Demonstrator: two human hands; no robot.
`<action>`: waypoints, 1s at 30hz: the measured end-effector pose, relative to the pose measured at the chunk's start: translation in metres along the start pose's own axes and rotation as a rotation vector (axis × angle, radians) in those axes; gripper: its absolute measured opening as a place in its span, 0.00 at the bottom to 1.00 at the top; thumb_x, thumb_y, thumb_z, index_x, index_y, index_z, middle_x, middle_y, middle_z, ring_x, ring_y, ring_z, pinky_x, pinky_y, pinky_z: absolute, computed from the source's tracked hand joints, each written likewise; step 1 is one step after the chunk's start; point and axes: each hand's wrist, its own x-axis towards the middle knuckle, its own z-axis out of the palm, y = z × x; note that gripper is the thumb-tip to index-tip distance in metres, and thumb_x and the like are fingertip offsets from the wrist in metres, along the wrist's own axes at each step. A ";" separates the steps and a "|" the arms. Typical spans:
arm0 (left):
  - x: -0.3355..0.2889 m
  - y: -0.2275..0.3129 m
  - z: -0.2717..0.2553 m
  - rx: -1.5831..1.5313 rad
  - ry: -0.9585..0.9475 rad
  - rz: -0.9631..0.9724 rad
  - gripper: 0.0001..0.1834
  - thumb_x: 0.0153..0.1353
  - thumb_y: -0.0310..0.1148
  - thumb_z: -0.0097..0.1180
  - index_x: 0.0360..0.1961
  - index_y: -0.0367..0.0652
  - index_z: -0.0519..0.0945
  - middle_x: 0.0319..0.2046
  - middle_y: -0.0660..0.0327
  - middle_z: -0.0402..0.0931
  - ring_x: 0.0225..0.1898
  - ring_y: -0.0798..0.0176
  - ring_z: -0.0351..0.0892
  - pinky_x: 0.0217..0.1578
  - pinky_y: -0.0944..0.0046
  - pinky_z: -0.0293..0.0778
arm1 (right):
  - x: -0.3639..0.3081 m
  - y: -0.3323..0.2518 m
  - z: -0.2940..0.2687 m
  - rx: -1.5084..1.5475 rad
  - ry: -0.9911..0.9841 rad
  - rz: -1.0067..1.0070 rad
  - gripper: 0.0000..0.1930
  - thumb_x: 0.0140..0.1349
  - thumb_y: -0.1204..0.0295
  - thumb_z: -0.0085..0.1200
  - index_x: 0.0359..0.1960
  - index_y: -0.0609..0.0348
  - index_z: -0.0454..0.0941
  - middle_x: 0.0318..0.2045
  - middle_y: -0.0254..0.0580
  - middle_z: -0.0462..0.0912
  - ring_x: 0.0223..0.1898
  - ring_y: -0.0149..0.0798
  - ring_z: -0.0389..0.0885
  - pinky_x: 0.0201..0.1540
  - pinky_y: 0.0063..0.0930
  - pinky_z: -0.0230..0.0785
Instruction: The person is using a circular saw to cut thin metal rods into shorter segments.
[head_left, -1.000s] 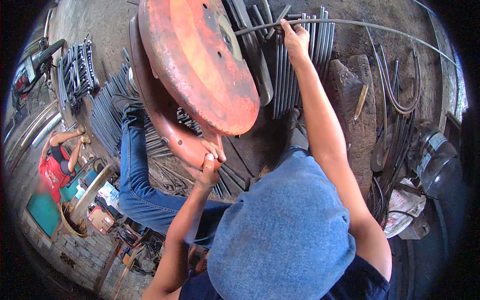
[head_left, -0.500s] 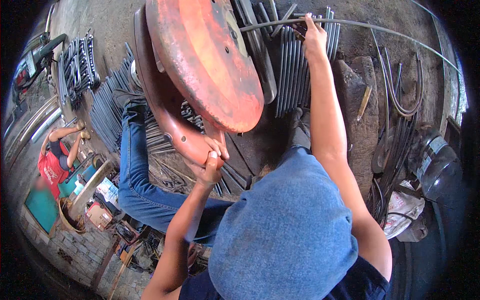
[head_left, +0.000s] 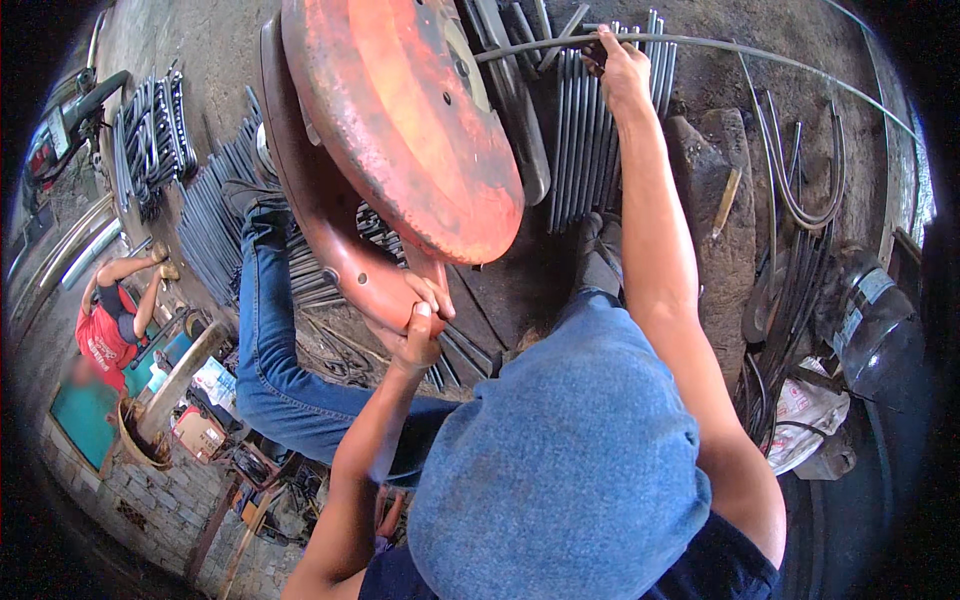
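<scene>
A large red cut-off saw with a worn, rounded blade guard (head_left: 400,120) fills the upper middle. My left hand (head_left: 415,325) is closed round the near end of its brown-red handle (head_left: 340,235), thumb on top. Up at the right, my right hand (head_left: 620,75) pinches a long, thin grey metal rod (head_left: 740,50) between thumb and fingers. The rod runs from the saw's right side out past my hand, sagging toward the far right. Whether its left end touches the blade is hidden behind the guard. My denim-covered right knee (head_left: 560,440) rises between my arms.
Cut rods (head_left: 580,140) lie in a row under my right hand, and more rods (head_left: 215,200) left of the saw. A wooden block (head_left: 725,240) and bent U-shaped rods (head_left: 800,210) sit at right. A person in red (head_left: 105,335) sits far left near a basket (head_left: 140,435).
My right hand has shifted slightly left at the rod, its lower fingers now curled beneath. The saw and my left hand appear a little further left and up, the grip unchanged.
</scene>
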 end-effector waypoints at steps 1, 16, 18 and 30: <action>-0.001 0.000 0.000 -0.011 0.011 -0.003 0.05 0.54 0.28 0.48 0.28 0.38 0.67 0.19 0.59 0.68 0.19 0.64 0.69 0.25 0.64 0.69 | 0.000 0.001 -0.001 0.004 -0.015 -0.008 0.13 0.63 0.67 0.59 0.36 0.67 0.77 0.27 0.42 0.82 0.26 0.34 0.81 0.28 0.27 0.75; -0.005 -0.006 -0.007 0.031 0.011 -0.046 0.04 0.52 0.28 0.48 0.25 0.40 0.68 0.18 0.58 0.69 0.20 0.64 0.69 0.27 0.64 0.70 | 0.004 0.009 -0.003 -0.039 -0.051 -0.066 0.13 0.62 0.67 0.60 0.35 0.68 0.78 0.28 0.41 0.82 0.28 0.33 0.81 0.30 0.26 0.74; -0.005 -0.008 -0.008 0.021 -0.002 -0.045 0.04 0.52 0.28 0.48 0.25 0.40 0.68 0.18 0.58 0.69 0.20 0.64 0.69 0.27 0.64 0.69 | 0.007 0.009 -0.003 -0.090 -0.018 -0.055 0.12 0.62 0.68 0.59 0.35 0.68 0.78 0.29 0.41 0.82 0.28 0.33 0.81 0.30 0.26 0.74; 0.000 0.006 0.002 0.032 0.027 -0.042 0.06 0.52 0.30 0.50 0.25 0.40 0.69 0.18 0.58 0.70 0.20 0.64 0.69 0.30 0.63 0.71 | 0.014 0.016 -0.001 -0.114 0.039 -0.054 0.13 0.64 0.68 0.57 0.35 0.70 0.79 0.27 0.41 0.82 0.24 0.33 0.79 0.29 0.27 0.73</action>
